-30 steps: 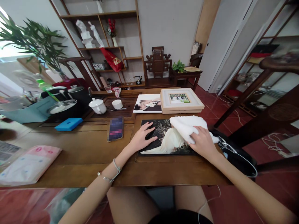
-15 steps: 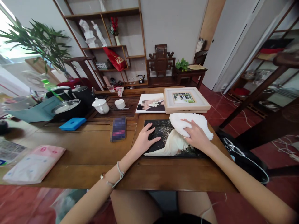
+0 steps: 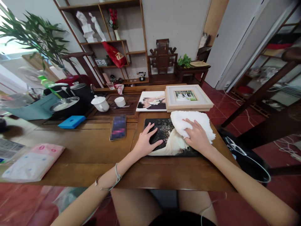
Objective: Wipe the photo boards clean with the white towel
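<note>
A dark photo panel [image 3: 164, 135] with a white figure on it lies flat on the wooden table [image 3: 94, 147] in front of me. My left hand [image 3: 147, 141] rests on its left part, fingers spread and flat. My right hand [image 3: 196, 136] presses down on a white cloth [image 3: 199, 121] that covers the panel's upper right corner; the fingers curl over the cloth. The panel's right edge is hidden under cloth and hand.
Behind the panel lie an unframed photo print [image 3: 151, 102] and a pale framed picture [image 3: 187, 98]. A phone [image 3: 118, 127], blue sponge [image 3: 71, 121], white teapot [image 3: 100, 103], cup [image 3: 119, 101], pans [image 3: 64, 105] and a pink packet [image 3: 33, 161] sit to the left. A black bag with cable [image 3: 244, 157] hangs right.
My right hand has slid the white cloth from the panel's lower right up toward its upper right corner. My left hand has stayed on the panel.
</note>
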### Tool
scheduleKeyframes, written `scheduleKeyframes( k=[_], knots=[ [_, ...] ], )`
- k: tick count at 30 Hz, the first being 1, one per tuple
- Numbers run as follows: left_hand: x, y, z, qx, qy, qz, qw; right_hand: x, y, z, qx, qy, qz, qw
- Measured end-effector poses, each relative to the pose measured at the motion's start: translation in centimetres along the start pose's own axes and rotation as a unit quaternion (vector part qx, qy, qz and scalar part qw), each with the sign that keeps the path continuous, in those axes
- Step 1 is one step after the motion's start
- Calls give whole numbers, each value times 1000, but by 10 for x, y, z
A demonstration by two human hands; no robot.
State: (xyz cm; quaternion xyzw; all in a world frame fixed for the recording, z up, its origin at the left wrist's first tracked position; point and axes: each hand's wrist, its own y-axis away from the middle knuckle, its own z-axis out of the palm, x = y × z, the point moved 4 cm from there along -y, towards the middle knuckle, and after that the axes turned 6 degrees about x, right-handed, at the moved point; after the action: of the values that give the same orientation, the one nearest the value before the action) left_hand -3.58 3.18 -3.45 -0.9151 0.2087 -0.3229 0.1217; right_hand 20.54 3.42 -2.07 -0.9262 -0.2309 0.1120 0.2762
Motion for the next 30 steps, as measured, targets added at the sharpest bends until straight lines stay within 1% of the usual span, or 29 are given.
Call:
scheduleKeyframes(
  k=[4,7,10,13,15,17,19,22,24,25,26,28,30],
  knots=[
    [-2,-1,-1,1,-1,7,1000,13,1,-3,6,-12,-1,1000],
    [-4,0,-1,1,-10,19,1000,20,2,-5,-1,-21,-24,999],
    [-8,-1,1,6,-8,26,1000,20,3,-5,-12,-25,-44,999],
    [-13,-3,4,12,4,28,1000,18,2,-5,-12,-30,-44,998],
    [-16,-4,5,13,10,26,1000,13,3,-5,-11,-39,-48,998],
    [-17,-5,6,14,14,20,1000,4,6,-7,-14,-60,-67,996],
    [-18,-5,5,18,21,17,999,-10,11,-10,-23,-98,-111,989],
    [-19,-6,4,22,33,24,999,-33,19,-15,-47,-167,-204,963],
    [-21,-6,4,20,35,31,999,-38,19,-15,-57,-179,-234,954],
    [-22,-6,5,18,33,34,999,-35,16,-14,-57,-167,-228,958],
    [-23,-6,6,16,30,35,999,-28,12,-12,-54,-144,-207,966],
    [-25,-7,8,13,24,37,999,-9,4,-9,-43,-78,-138,986],
    [-27,-7,9,15,22,36,999,11,-2,-7,-29,-7,-60,998]
  ],
)
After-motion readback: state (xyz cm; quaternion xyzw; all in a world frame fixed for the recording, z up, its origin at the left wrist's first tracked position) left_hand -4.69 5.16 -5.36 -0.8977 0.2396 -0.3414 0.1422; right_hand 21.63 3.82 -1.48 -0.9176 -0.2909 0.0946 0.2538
